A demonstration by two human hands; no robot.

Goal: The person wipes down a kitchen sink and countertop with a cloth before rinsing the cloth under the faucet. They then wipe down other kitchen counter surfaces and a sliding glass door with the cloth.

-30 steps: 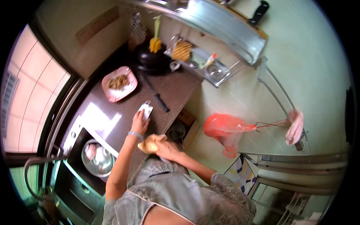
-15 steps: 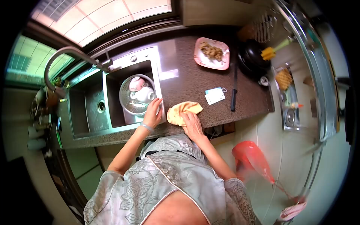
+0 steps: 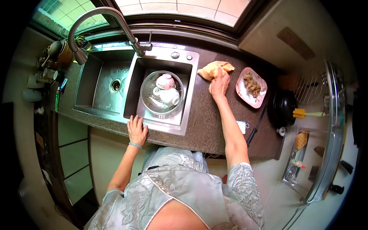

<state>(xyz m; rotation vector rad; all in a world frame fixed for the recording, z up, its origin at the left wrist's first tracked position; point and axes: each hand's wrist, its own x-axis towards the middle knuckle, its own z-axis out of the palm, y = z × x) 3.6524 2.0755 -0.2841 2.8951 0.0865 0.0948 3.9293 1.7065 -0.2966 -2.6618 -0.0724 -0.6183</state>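
Note:
My right hand (image 3: 219, 84) presses a bunched orange-yellow cloth (image 3: 213, 70) onto the counter (image 3: 199, 103), to the right of the sink. Its fingers lie over the cloth and partly hide it. With fingers spread, my left hand (image 3: 137, 130) rests flat on the front edge of the double steel sink (image 3: 163, 126). A round metal colander (image 3: 144, 100) stands in the right basin, holding a pink bowl (image 3: 165, 81) and a white bowl (image 3: 171, 97). Just right of my right hand is a pink-rimmed square plate (image 3: 261, 83) with brown food on it.
A black-handled knife (image 3: 252, 137) lies near the front edge, beside a small white-and-blue packet (image 3: 241, 126) partly covered by my forearm. A black pan (image 3: 283, 107) stands at the right. The tall faucet (image 3: 115, 13) arches over the left basin (image 3: 101, 82).
My right hand has moved the cloth from the front edge to the back of the counter. My left hand has shifted left along the sink's front edge. The view has turned.

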